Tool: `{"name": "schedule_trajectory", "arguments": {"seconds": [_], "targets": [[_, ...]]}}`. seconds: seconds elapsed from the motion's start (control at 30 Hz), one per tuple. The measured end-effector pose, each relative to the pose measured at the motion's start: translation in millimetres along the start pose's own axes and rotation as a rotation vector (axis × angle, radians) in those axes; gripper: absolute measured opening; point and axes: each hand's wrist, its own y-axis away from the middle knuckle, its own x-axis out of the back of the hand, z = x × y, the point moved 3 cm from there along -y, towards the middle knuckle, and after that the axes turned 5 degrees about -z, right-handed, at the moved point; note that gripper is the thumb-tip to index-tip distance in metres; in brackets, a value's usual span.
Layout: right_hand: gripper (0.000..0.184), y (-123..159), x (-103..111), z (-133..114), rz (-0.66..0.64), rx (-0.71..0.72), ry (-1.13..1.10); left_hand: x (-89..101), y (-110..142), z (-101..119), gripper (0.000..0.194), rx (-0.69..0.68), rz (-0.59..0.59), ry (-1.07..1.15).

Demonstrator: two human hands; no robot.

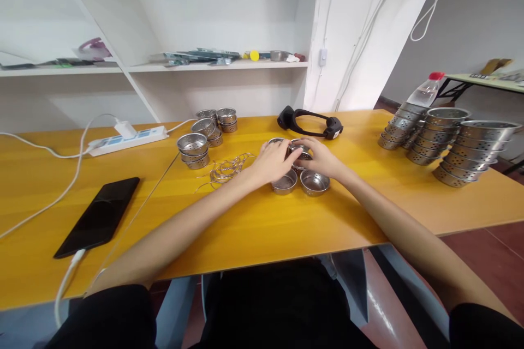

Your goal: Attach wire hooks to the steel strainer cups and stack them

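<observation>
on the yellow tabletop (245,240), in the head view, the left hand (271,162) and right hand (320,158) come together over a small cluster of metal cups. the front left cup (284,183) and front right cup (315,183) sit side by side, open end up, nearer the person; the rear right cup (303,156) shows between the hands, its wall perforated, and the left hand covers most of the rear left cup (275,140). the fingers of both hands bend down over the rear cups, a little spread, but i cannot tell whether they are clamped on the metal. a loose tangle of wire (224,170) lies near the left hand. the step in hand looks like two-handed handling of the rear cups; the next move seems to call for a steady hold, clear of the front pair
</observation>
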Motion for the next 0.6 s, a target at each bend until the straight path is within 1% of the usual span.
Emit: {"name": "schedule_trajectory", "arguments": {"seconds": [0.1, 0.17, 0.23, 0.3, 0.43, 0.53, 0.6], "targets": [[0.045, -1.2, -3.6, 5.5, -0.025, -0.044, -0.005, -9.2, 4.0, 5.5, 0.053, 0.053, -0.004, -0.082], [0.049, -0.5, -1.3, 9.8, -0.028, -0.052, -0.003, -13.4, 3.4, 4.9, 0.055, 0.062, -0.010, -0.086], [0.053, 1.1, 4.2, 11.5, -0.033, -0.042, 0.002, -13.2, 1.5, 1.9, 0.055, 0.058, -0.003, -0.059], [0.052, 3.7, 10.9, 8.8, -0.025, -0.035, 0.016, -9.5, 0.6, -0.9, 0.054, 0.047, 0.010, -0.027], [0.039, 16.0, 17.2, -9.9, -0.008, -0.068, 0.046, -2.8, 7.1, -0.1, 0.054, 0.016, 0.001, 0.002], [0.045, 27.8, 10.6, -28.2, -0.055, -0.073, 0.171, -4.4, 15.1, 5.5, 0.060, -0.003, -0.004, -0.001], [0.045, 31.4, 4.2, -36.4, -0.073, -0.067, 0.246, -7.4, 18.2, 9.8, 0.061, -0.023, -0.006, 0.016]]}}
